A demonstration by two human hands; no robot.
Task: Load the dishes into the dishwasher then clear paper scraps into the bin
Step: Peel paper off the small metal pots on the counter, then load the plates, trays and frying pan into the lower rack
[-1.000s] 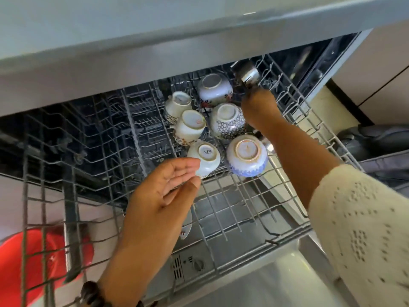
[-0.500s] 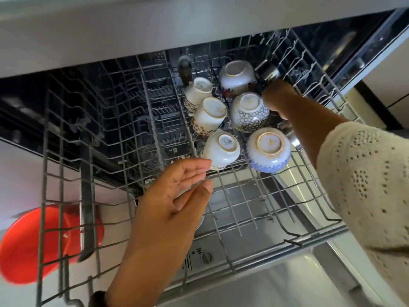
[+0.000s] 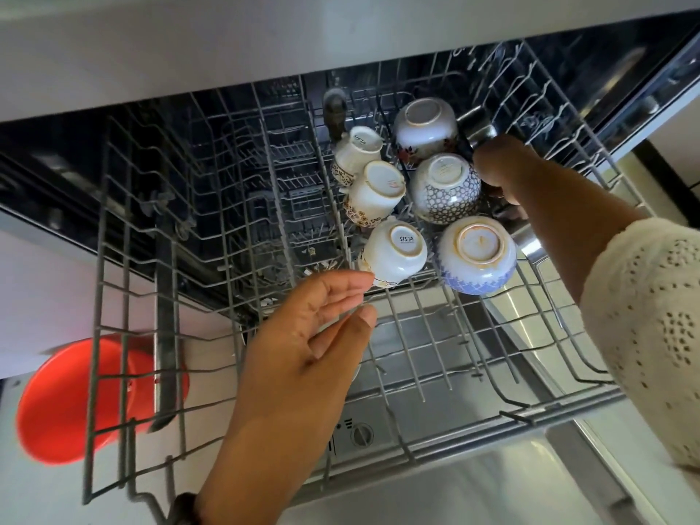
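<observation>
The dishwasher's upper wire rack [image 3: 125, 358] is pulled out. Three white cups, one marked SISTA [image 3: 396, 252], and three patterned bowls, the nearest blue-edged [image 3: 475, 255], stand upside down in its right half. My right hand [image 3: 503, 168] reaches to the rack's back right corner and grips a steel cup [image 3: 478, 126], which my fingers partly hide. My left hand [image 3: 314, 335] hovers above the rack with straight, relaxed fingers. It holds nothing, and its fingertips are just short of the SISTA cup.
A grey counter edge [image 3: 227, 51] overhangs the rack at the top. The open dishwasher door [image 3: 492, 486] with a detergent dial [image 3: 361, 435] lies below. A red plastic tub [image 3: 57, 403] sits on the floor at lower left. The rack's left half holds no dishes.
The view has swung, so the rack sits more to the right and closer. My right hand stays on the steel cup at the back corner. My left hand keeps hovering by the SISTA cup.
</observation>
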